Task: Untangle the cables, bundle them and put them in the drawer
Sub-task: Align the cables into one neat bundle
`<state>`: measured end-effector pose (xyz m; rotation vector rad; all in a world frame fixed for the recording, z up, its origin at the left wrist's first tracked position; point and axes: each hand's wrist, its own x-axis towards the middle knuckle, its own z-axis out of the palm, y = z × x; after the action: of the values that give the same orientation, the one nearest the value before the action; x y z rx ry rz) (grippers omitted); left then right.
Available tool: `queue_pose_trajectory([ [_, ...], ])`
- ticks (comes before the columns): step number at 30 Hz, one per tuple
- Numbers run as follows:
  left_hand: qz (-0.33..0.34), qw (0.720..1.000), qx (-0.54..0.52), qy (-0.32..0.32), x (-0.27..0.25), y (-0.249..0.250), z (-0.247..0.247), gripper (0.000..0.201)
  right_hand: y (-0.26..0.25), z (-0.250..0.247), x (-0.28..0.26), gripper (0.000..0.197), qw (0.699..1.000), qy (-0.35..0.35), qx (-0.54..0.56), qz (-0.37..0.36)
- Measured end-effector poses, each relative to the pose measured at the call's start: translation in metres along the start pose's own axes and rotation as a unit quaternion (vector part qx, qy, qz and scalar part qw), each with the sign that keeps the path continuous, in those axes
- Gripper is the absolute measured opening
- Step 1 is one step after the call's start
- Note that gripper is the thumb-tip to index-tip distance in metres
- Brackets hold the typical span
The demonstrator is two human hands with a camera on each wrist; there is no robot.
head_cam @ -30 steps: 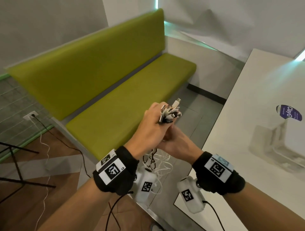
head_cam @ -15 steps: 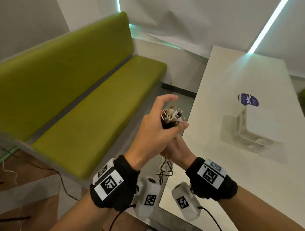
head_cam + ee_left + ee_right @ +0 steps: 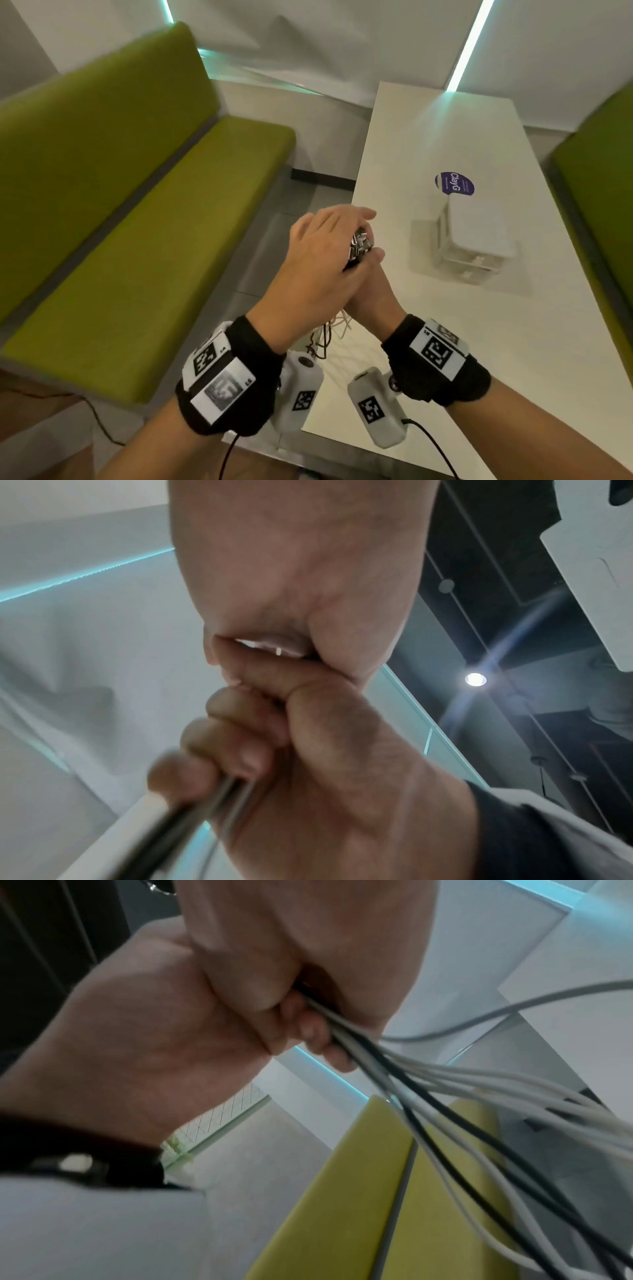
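A bundle of white and black cables (image 3: 428,1096) is clamped between both hands above the table's near-left edge. Its metal plug ends (image 3: 359,244) stick up together. My left hand (image 3: 318,260) lies over them, fingers across the top and thumb pressed against the bundle just under the plugs. My right hand (image 3: 371,298), mostly hidden behind the left, grips the cables lower down; in the left wrist view its fingers (image 3: 219,731) curl round them. Loose cable lengths (image 3: 329,334) hang below the hands. The small white drawer unit (image 3: 476,246) stands on the table to the right.
The white table (image 3: 496,359) carries a purple sticker (image 3: 454,184) behind the drawer unit. A green bench (image 3: 137,240) runs along the left, and another green seat (image 3: 603,205) is at the right edge. A black cord (image 3: 97,423) lies on the floor.
The view has swung right and the hands have moved from over the bench to the table's edge. My left fingers have come down over the plug ends.
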<state>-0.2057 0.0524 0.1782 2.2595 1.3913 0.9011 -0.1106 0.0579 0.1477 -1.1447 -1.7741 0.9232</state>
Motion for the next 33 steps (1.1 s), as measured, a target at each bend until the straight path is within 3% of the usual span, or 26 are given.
queue_pose_trajectory([
  [3, -0.002, 0.998, 0.041, -0.046, 0.005, 0.001, -0.001, 0.034, 0.009, -0.002, -0.006, 0.011, 0.999, 0.013, -0.045, -0.008],
  [6, -0.011, 0.993, -0.066, -0.096, 0.006, -0.003, -0.003, 0.057, 0.011, -0.007, -0.012, 0.014, 0.993, 0.051, 0.104, 0.031],
  [9, -0.038, 0.968, -0.228, -0.092, 0.002, -0.016, 0.005, 0.09, 0.009, -0.02, -0.008, 0.032, 0.954, 0.099, 0.258, 0.118],
  [11, -0.073, 0.935, -0.332, -0.105, -0.003, -0.024, 0.018, 0.083, 0.007, -0.031, -0.005, 0.044, 0.926, 0.115, 0.322, 0.159],
  [14, -0.104, 0.873, -0.453, -0.148, -0.012, -0.033, 0.039, 0.059, 0.004, -0.046, -0.007, 0.052, 0.907, 0.105, 0.376, 0.156],
  [17, -0.102, 0.845, -0.494, -0.178, -0.011, -0.029, 0.056, 0.038, 0.006, -0.058, -0.014, 0.054, 0.888, 0.085, 0.424, 0.158],
  [22, -0.106, 0.839, -0.487, -0.22, -0.002, -0.018, 0.081, 0.03, 0.013, -0.076, -0.023, 0.055, 0.859, 0.08, 0.479, 0.163],
  [28, -0.136, 0.854, -0.462, -0.196, 0.001, -0.008, 0.093, 0.041, 0.012, -0.095, -0.022, 0.054, 0.872, 0.075, 0.453, 0.172],
  [31, -0.131, 0.875, -0.436, -0.165, 0.003, -0.01, 0.088, 0.042, 0.01, -0.098, -0.022, 0.054, 0.881, 0.051, 0.443, 0.16],
  [33, -0.126, 0.871, -0.442, -0.175, 0.002, -0.009, 0.084, 0.041, 0.006, -0.101, -0.021, 0.054, 0.88, 0.04, 0.445, 0.16],
])
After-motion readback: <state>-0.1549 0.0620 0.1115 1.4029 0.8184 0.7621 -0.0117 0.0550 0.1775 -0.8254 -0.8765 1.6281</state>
